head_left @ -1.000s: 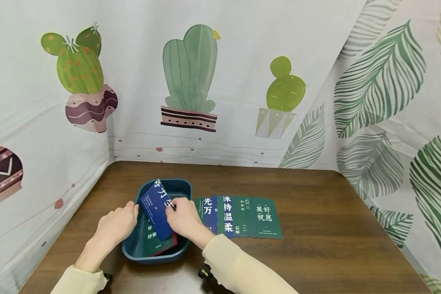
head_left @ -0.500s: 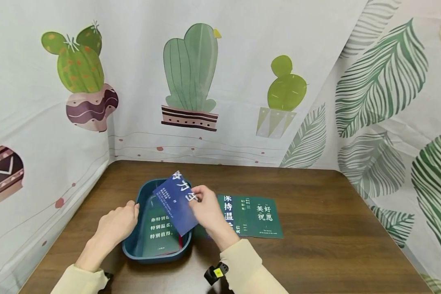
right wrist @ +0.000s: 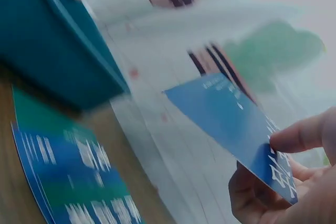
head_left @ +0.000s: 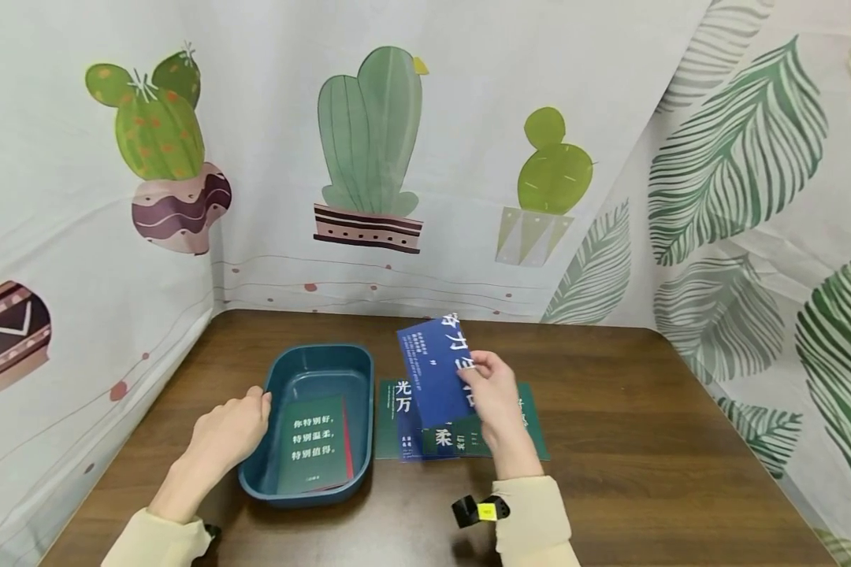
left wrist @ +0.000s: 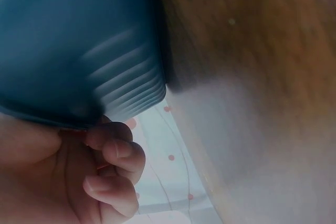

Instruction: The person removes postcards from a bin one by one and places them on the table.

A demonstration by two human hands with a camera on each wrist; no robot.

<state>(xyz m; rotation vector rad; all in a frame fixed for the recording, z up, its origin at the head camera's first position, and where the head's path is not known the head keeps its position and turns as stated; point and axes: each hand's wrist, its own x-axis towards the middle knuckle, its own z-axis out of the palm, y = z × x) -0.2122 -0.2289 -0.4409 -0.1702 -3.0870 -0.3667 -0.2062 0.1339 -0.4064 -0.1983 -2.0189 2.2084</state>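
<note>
A blue card [head_left: 436, 370] with white lettering is pinched by my right hand [head_left: 495, 398], thumb on its face and fingers behind, as the right wrist view shows. It is held tilted above a row of overlapping green and blue cards [head_left: 388, 429] on the table. My left hand [head_left: 228, 429] grips the left rim of a dark teal plastic tub [head_left: 358, 358]; in the left wrist view its fingers [left wrist: 123, 153] curl beneath that rim. Inside the tub lies a green card [head_left: 312, 465] with white lettering, and a red edge [head_left: 348, 453] shows from under it.
The brown wooden table [head_left: 645, 441] extends to the right of the cards. A white curtain [head_left: 454, 142] printed with cacti and leaves hangs along its back and sides. A black wrist camera [head_left: 477, 512] sits at the right sleeve.
My right hand has lifted the blue card out of the tub and carried it right, over the row of cards. The green card in the tub is uncovered. My left hand stays at the rim.
</note>
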